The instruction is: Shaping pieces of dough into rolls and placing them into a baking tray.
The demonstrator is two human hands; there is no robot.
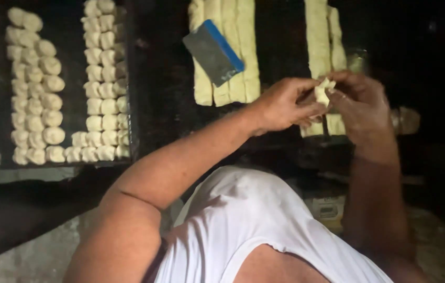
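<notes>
Pale dough piece (323,92) sits pinched between my left hand (285,104) and right hand (361,102), fingertips closed on it from both sides to work it above the long dough strips (318,36), with shaped pieces filling the dark tray (74,112) off to my left.

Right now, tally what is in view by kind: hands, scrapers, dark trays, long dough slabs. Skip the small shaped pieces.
Hands: 2, left hand and right hand, both pinching one dough piece
Scrapers: 1, blue-edged scraper
Dark trays: 1, tray
Long dough slabs: 2, left slab, right slab
Total: 6
</notes>
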